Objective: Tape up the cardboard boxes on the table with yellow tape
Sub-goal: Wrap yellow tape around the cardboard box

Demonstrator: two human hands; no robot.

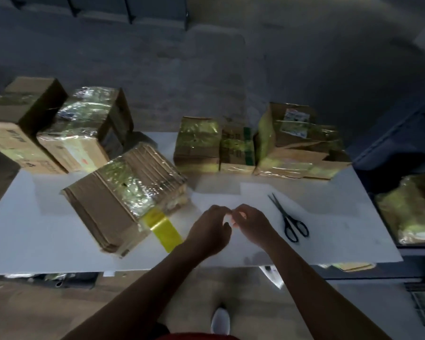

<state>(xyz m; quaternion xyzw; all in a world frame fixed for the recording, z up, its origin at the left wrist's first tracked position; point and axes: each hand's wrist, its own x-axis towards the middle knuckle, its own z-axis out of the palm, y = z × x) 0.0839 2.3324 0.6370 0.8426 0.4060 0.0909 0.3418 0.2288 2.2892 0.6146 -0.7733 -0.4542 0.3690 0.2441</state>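
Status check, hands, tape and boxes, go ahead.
Left hand and right hand touching at the tips, hold unclear. Nearest box: yellow tape strip trailing off its near edge. Scissors right of the hands, not blocking.

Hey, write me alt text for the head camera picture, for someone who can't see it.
The person's left hand and right hand meet fingertip to fingertip over a white table, between a tape-wrapped cardboard bundle trailing a loose yellow tape strip and black scissors. More taped cardboard boxes stand along the far side.
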